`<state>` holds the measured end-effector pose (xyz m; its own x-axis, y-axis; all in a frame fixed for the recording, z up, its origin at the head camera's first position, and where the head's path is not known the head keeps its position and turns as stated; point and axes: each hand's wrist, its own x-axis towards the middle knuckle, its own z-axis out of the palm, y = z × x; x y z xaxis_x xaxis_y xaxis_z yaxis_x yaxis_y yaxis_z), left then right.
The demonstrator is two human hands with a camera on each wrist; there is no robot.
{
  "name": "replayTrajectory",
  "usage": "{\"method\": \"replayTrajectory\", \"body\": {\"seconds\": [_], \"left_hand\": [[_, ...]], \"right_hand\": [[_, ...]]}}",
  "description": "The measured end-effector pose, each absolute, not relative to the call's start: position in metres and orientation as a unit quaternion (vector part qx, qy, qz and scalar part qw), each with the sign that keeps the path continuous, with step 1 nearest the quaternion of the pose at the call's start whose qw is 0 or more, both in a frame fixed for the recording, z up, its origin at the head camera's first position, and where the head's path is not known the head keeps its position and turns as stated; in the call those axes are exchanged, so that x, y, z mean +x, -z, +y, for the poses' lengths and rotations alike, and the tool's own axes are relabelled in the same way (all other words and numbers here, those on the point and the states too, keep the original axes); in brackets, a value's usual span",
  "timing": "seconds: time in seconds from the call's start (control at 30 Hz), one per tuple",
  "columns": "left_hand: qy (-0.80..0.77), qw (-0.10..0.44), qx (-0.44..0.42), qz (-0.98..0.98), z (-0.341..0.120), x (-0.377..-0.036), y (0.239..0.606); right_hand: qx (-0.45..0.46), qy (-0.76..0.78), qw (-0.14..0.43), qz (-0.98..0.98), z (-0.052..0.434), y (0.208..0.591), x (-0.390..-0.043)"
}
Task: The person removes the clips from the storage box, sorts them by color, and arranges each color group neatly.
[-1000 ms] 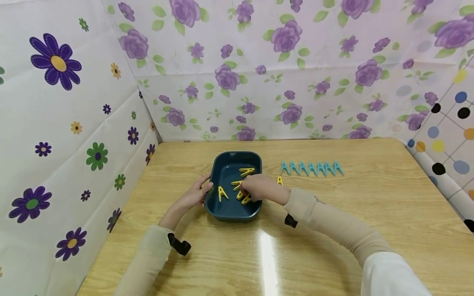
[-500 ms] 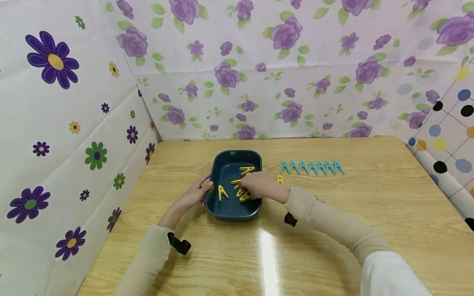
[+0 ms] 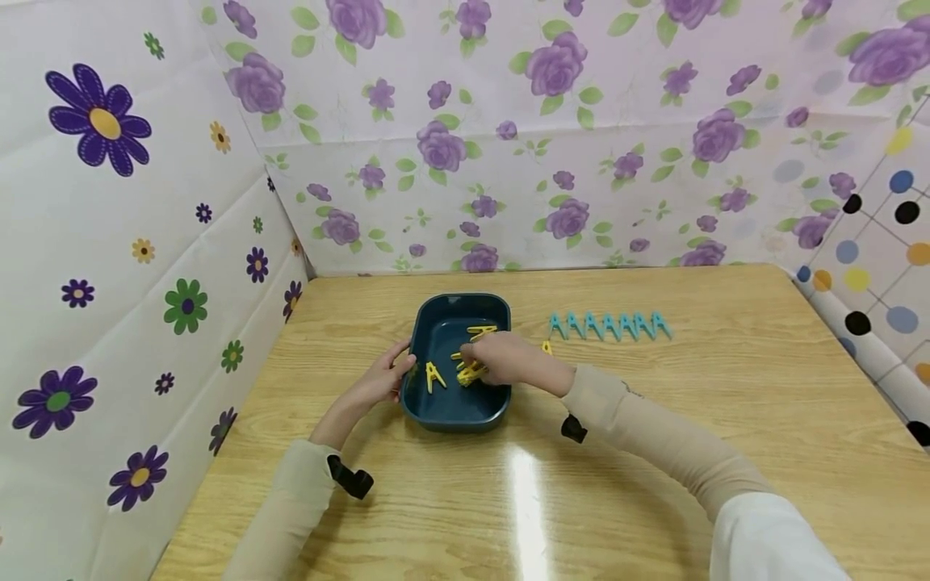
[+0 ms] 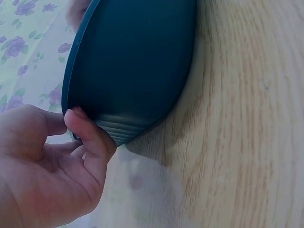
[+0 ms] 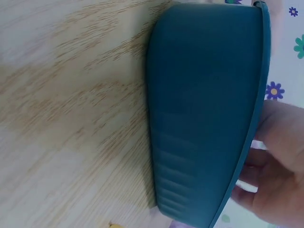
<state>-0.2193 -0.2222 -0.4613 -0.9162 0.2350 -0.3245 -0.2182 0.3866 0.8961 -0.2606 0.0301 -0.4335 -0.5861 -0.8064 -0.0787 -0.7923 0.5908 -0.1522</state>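
A dark teal plastic tub (image 3: 458, 415) stands on the table. My left hand (image 3: 379, 381) grips its left rim; in the left wrist view, that hand's (image 4: 61, 161) thumb and fingers pinch the wall. Several yellow clothespins lie in the tub, one (image 3: 433, 377) apart on the left and another (image 3: 482, 330) near the back right. My right hand (image 3: 500, 357) reaches over the right rim with curled fingers, pinching a yellow clothespin (image 3: 471, 374) low in the tub. In the right wrist view, the tub's outer wall (image 5: 199, 109) hides the fingertips of the right hand (image 5: 280, 166).
Right of the tub, several light-blue clothespins (image 3: 609, 326) stand in a row on the wooden table (image 3: 654, 420). A yellow clothespin (image 3: 547, 348) is in front of the row's left end, partly behind my right wrist. Flowered sheets (image 3: 407, 161) close off the back and left.
Inside the tub, my right hand has shifted slightly toward the back, and the yellow clothespins by its fingertips have moved and bunched together. My left hand keeps its hold on the rim.
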Motion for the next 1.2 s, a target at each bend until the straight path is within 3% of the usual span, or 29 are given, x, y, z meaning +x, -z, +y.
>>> {"method": "replayTrajectory", "body": {"seconds": [0.5, 1.2], "left_hand": [[-0.554, 0.201, 0.003, 0.808, -0.223, -0.221, 0.464], [-0.562, 0.213, -0.002, 0.799, -0.223, -0.22, 0.463]], "right_hand": [[-0.462, 0.163, -0.002, 0.872, 0.047, 0.441, -0.266], [-0.443, 0.209, -0.04, 0.871, 0.065, 0.439, -0.269]]}}
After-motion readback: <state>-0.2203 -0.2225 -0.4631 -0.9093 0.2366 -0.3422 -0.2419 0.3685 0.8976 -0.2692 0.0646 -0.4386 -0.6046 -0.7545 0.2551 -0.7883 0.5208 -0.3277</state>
